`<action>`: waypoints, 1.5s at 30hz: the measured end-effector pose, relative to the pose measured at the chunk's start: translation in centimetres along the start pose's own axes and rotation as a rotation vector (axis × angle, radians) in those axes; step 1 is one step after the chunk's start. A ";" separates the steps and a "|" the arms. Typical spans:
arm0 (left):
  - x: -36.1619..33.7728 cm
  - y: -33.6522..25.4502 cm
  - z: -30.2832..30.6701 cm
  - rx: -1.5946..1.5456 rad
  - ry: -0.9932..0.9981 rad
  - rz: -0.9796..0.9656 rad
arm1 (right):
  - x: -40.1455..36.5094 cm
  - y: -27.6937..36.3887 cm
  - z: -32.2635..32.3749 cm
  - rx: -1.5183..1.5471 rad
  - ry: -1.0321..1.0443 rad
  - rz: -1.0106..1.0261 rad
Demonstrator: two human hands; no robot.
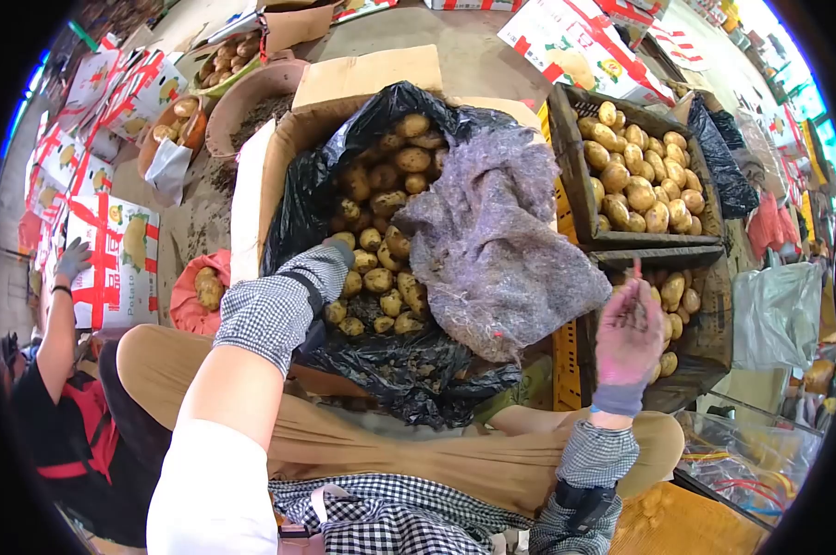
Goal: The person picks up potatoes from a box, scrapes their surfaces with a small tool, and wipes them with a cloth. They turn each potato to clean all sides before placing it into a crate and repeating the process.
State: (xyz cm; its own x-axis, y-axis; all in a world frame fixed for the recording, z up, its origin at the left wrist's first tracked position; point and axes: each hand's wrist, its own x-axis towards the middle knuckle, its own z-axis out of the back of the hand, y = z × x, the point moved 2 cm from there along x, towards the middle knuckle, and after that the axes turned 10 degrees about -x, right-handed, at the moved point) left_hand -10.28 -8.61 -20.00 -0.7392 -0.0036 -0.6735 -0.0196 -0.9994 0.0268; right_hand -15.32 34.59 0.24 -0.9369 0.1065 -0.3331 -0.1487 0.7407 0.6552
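Black plastic (pixel 409 365) lines the box (pixel 253 203), and we've got potatoes (pixel 378 279) inside, eleven o'clock of centre! Our left hand (pixel 332 255) is among them at half past nine; whether its grip is clamped, we can't tell. Grey cloth (pixel 501 250) lies at two. Our right hand (pixel 629 335) is near a crate (pixel 711 324) around half past three, its grip unclear to us.

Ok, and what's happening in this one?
The camera wearer's gloved left hand is at the potatoes in a cardboard box lined with black plastic, partly covered by a grey cloth. The right hand is by the nearer potato crate; whether it holds anything is unclear. Another person's gloved hand is at a printed carton, far left.
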 end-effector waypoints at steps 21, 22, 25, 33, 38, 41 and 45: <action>-16.1 -4.1 10.4 -2.173 0.215 -0.380 | -6.9 -8.4 -5.7 -0.573 0.396 -0.206; -17.6 -4.9 10.9 -2.204 0.217 -0.450 | -7.8 -8.8 -6.5 -0.593 0.472 -0.140; -20.7 -7.3 10.9 -2.323 0.167 -0.558 | -9.3 -9.7 -7.5 -0.716 0.626 -0.064; -19.7 -10.6 7.0 -2.839 0.480 -0.620 | -10.1 -12.3 -7.3 -0.796 0.830 -0.103; -20.0 -11.4 7.8 -2.849 0.287 -0.586 | -9.9 -13.1 -7.1 -0.897 0.785 -0.060; -18.7 -11.3 5.9 -2.875 0.316 -0.717 | -9.8 -14.1 -6.9 -0.993 0.833 0.038; -18.6 -11.1 6.1 -2.883 0.348 -0.561 | -9.9 -14.8 -7.5 -0.988 0.775 0.044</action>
State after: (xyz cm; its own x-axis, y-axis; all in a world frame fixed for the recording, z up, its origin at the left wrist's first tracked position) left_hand -0.44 2.76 -3.30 -0.8932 0.2704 -0.3592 0.3112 0.9485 -0.0599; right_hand -6.25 17.65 -1.08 -0.8364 -0.5472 -0.0324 0.0278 -0.1014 0.9945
